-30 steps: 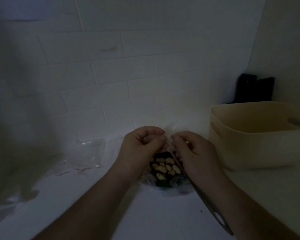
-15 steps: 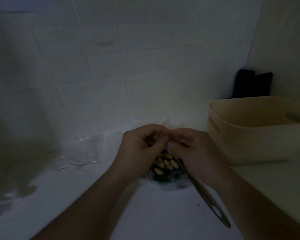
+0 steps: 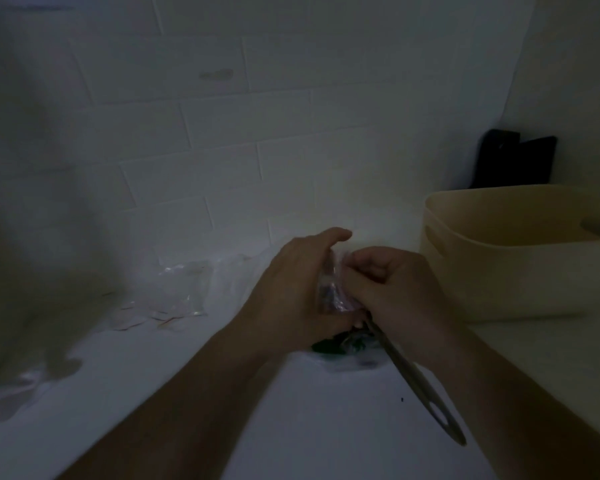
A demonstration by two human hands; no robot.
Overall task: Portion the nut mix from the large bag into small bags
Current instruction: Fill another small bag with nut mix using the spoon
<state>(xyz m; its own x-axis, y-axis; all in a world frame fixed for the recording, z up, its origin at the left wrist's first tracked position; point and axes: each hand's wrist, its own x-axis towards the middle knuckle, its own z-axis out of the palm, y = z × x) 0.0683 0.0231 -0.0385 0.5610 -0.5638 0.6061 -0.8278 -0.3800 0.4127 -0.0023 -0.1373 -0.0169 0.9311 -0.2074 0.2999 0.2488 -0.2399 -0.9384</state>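
Observation:
In dim light my left hand [image 3: 291, 289] and my right hand [image 3: 395, 289] meet over the white counter, both pinching a small clear bag [image 3: 331, 289] held upright between them. Below the hands lies the large bag of nut mix [image 3: 340, 344], mostly hidden, with only a dark green patch showing. A long spoon handle [image 3: 420, 382] with a hole at its end sticks out toward me from under my right hand.
A beige plastic bin [image 3: 520, 258] stands at the right. A dark object [image 3: 513, 161] leans in the corner behind it. Empty clear small bags [image 3: 174, 289] lie at the left by the tiled wall. More crumpled plastic [image 3: 11, 393] sits at the far left edge.
My hands have closed in over the nut bag, covering the nuts that showed before. The small bag now stands between my fingers, and my left fingers have spread.

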